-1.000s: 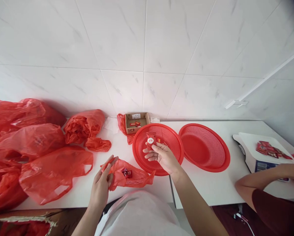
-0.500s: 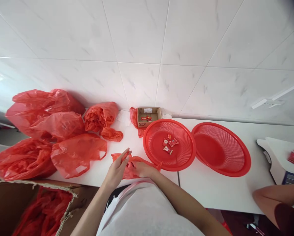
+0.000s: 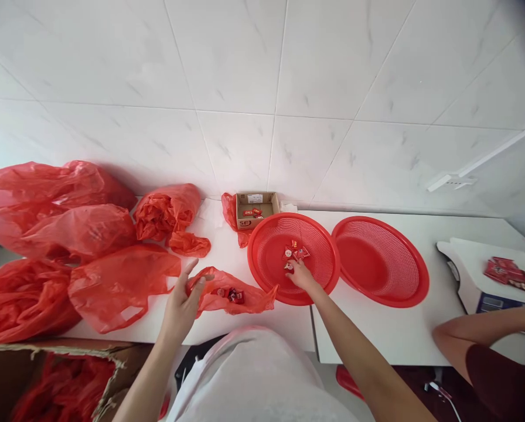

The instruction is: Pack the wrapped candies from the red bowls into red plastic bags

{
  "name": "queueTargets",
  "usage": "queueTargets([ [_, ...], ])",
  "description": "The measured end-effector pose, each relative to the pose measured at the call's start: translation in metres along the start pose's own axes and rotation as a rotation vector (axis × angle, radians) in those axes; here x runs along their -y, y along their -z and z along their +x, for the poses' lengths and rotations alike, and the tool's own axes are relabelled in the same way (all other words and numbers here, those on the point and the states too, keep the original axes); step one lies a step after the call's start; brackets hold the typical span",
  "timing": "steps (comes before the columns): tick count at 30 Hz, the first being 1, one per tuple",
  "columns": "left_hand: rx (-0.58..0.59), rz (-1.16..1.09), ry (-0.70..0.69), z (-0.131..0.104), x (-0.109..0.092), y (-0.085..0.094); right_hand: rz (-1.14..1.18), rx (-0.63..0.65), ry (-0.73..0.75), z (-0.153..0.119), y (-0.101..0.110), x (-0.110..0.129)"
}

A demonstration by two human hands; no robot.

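I count 2 red mesh baskets [image 3: 293, 228] [image 3: 379, 261], 1 small cardboard box [image 3: 257, 208], 1 scale [image 3: 477, 275], 4 candy packets [image 3: 294, 255] in the left basket, and 6 red bags [image 3: 122, 284] left of it.

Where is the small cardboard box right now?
In the head view, the cardboard box sits at the back of the white table against the tiled wall, just behind the left red basket.
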State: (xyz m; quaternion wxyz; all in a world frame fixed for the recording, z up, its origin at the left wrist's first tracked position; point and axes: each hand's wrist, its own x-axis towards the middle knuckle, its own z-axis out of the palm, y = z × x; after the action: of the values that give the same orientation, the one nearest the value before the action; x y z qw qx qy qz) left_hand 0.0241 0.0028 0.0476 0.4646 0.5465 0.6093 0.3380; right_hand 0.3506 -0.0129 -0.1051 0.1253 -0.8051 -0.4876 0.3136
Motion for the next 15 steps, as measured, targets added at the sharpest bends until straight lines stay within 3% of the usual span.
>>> queueTargets([
  [3, -0.055, -0.012, -0.033, -0.001, -0.002, 0.002, 0.056, 0.008, -0.071, 0.0, -0.015, -0.001],
  [6, -0.048, -0.014, -0.04, -0.002, 0.0, 0.003, 0.165, 0.008, -0.121, 0.0, -0.014, 0.001],
  [10, -0.011, -0.028, -0.017, -0.005, 0.001, 0.001, 0.419, 0.11, -0.121, -0.003, 0.004, 0.006],
  [15, 0.031, -0.047, 0.012, -0.005, -0.003, -0.002, 0.793, 0.261, 0.026, -0.03, 0.035, 0.031],
])
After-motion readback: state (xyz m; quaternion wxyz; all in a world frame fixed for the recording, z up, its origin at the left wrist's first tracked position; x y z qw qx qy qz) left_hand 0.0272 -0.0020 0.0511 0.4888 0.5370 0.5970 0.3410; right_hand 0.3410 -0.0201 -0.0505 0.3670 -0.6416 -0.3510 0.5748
